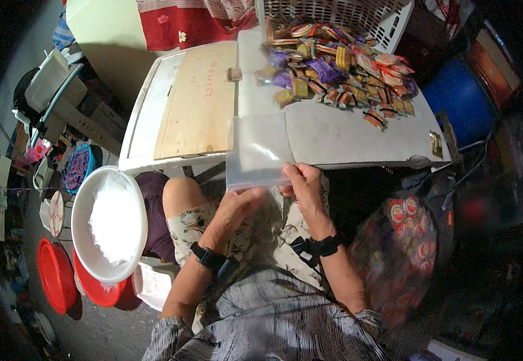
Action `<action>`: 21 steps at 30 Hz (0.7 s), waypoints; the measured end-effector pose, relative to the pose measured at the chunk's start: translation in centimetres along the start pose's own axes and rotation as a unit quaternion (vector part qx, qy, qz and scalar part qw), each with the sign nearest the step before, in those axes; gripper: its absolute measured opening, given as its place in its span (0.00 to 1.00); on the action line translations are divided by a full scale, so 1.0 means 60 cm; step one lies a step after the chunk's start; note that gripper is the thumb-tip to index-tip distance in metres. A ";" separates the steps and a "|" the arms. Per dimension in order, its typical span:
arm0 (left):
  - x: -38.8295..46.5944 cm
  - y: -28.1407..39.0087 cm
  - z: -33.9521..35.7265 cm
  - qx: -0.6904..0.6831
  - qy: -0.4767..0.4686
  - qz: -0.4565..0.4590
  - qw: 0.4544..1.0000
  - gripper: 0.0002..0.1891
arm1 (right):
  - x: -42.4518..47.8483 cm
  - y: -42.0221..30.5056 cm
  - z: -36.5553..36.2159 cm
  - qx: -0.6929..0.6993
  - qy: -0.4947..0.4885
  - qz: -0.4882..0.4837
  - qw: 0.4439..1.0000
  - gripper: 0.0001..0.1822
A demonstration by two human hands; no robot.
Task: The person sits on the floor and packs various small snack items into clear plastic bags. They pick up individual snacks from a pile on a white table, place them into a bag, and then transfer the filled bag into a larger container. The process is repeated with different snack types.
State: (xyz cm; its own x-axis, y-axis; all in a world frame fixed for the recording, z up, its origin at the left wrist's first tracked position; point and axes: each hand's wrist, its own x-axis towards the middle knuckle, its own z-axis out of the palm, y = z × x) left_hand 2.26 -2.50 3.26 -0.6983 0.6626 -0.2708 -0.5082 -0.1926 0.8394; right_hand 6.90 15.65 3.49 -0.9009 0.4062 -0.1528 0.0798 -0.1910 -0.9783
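Note:
A clear plastic zip bag [258,151] lies flat over the near edge of the white table, its zip edge towards me; it looks empty. My right hand [304,185] pinches the bag's near right corner between thumb and fingers. My left hand [240,203] is at the near edge of the bag, slightly blurred, and whether its fingers grip the plastic cannot be told. Beyond the bag, a heap of small wrapped snacks [333,72] in yellow, purple and red-and-white packets spreads over the table.
A white perforated plastic basket [394,27] lies tipped behind the heap. On the table's left is a wooden board [194,104] with writing. At my left stands a white basin [142,221] of clear plastic bags, near red basins [58,275]. A large bag of wrapped snacks [412,243] is at right.

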 end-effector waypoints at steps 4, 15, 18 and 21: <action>0.008 -0.022 0.007 -0.075 0.094 0.052 0.991 0.06 | -0.010 -0.003 0.006 -0.011 0.008 -0.006 1.000 0.19; 0.019 -0.038 -0.003 -0.052 0.125 0.107 0.985 0.09 | -0.040 -0.031 0.002 -0.307 0.090 -0.305 0.897 0.08; 0.018 -0.031 0.016 -0.055 0.153 0.088 0.983 0.10 | -0.048 -0.045 0.005 -0.423 -0.001 -0.410 0.808 0.14; 0.017 -0.027 0.016 -0.050 0.134 0.082 0.986 0.08 | -0.035 -0.031 0.012 -0.452 -0.022 -0.435 0.778 0.13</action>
State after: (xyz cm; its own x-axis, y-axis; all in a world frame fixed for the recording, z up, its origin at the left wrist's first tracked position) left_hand 2.86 -0.85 2.08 -0.8771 0.4032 -0.2609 -0.4143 -0.3606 0.8357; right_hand 8.37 14.51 5.73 -0.7937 -0.0051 0.6083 -0.3201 0.8538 -0.4105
